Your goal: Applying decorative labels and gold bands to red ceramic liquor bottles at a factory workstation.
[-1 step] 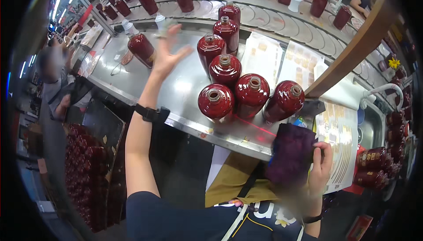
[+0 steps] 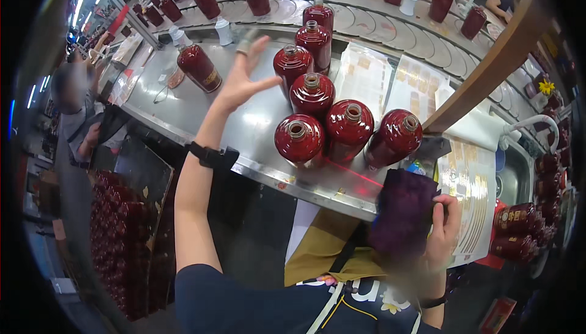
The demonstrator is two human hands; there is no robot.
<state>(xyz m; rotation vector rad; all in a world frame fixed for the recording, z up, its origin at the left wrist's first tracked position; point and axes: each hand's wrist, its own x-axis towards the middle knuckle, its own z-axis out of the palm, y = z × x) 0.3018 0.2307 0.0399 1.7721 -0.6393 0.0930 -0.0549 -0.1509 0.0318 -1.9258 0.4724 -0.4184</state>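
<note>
My left hand (image 2: pixel 243 84) is raised over the metal worktop (image 2: pixel 241 136), thumb and fingers spread, holding nothing. Something pale and blurred covers its fingertips. To its right stands a group of glossy dark-red glass bottles with open necks; the one nearest the thumb is a red bottle (image 2: pixel 292 65). On the hand's other side a single red bottle (image 2: pixel 198 68) with gold print leans in the view. Low on the right, my right hand (image 2: pixel 447 230) has its bent fingers at the edge of a dark purple cloth (image 2: pixel 404 212), gripping it. The cloth hides what lies beneath.
Behind the worktop runs a curved conveyor (image 2: pixel 360 23) carrying more red bottles. Label sheets (image 2: pixel 363 81) lie right of the group. A wooden post (image 2: pixel 488 59) slants across the right, near a sink (image 2: pixel 519 175). Stacked bottles (image 2: pixel 119 242) stand lower left, near another person (image 2: pixel 76 108).
My left hand has moved a little to the right, away from the single bottle and closer to the group. My right hand and the cloth have hardly moved.
</note>
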